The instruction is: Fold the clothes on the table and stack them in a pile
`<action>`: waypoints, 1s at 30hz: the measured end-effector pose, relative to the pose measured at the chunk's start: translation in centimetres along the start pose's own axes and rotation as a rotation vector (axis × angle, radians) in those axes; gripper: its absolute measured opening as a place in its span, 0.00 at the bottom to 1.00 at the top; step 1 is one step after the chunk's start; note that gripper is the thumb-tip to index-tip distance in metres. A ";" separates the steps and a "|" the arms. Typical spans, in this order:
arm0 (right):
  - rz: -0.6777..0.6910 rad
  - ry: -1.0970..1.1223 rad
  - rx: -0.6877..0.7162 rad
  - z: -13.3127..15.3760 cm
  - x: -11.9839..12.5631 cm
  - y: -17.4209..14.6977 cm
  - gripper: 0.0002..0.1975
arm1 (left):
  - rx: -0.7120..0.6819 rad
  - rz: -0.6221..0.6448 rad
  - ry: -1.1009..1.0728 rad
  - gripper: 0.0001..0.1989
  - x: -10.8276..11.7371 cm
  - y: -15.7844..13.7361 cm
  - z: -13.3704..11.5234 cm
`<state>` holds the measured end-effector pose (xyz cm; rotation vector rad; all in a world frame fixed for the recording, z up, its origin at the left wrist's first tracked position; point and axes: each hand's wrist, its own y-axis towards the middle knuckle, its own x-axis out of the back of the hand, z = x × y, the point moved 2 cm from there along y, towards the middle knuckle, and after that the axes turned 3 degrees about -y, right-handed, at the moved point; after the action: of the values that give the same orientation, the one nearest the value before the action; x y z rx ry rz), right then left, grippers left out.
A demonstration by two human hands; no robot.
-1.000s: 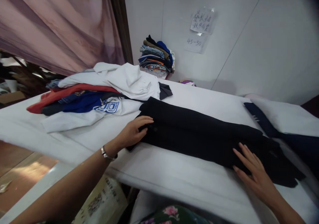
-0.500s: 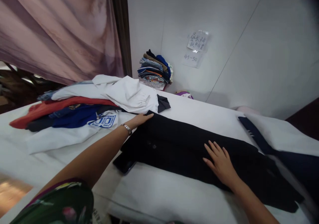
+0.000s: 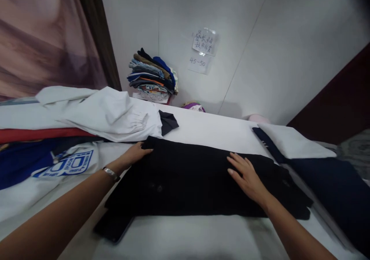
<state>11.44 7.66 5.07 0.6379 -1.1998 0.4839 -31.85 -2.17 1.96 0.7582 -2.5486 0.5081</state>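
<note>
A long black garment [image 3: 185,179], folded flat, lies across the white table in front of me; its kind is not clear. At its far left corner my left hand [image 3: 133,154] grips the edge, thumb on top and fingertips partly hidden. Farther right, my right hand [image 3: 247,177] rests on the cloth with its fingers spread and holds nothing. A dark phone [image 3: 114,225] sticks out from under the garment's near left corner.
White, red and blue clothes lie heaped at the left, a white garment [image 3: 115,111] on top. Dark navy clothing [image 3: 326,179] and a white folded piece [image 3: 295,140] lie right. Against the wall stands a stack of folded clothes [image 3: 152,75]. Handwritten papers [image 3: 204,42] hang above.
My view has shifted to the right. The black garment now lies straighter across the table. My left hand stays at its corner, and my right hand remains spread on it.
</note>
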 end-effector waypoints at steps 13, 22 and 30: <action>0.240 0.062 -0.106 -2.3 -4.6 10.2 0.30 | -0.271 -0.134 0.414 0.13 0.5 0.6 -1.8; 0.260 0.109 -0.025 -2.9 -3.8 10.1 0.21 | -0.037 -0.099 -0.066 0.20 1.0 -1.4 -1.6; 0.304 0.004 -0.089 -5.5 -4.3 10.3 0.24 | 0.015 -0.046 0.003 0.29 0.4 -0.4 -2.4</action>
<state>7.26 18.89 1.68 0.3792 -1.3137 0.6819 -31.26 -1.55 4.22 0.8191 -2.5210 0.5132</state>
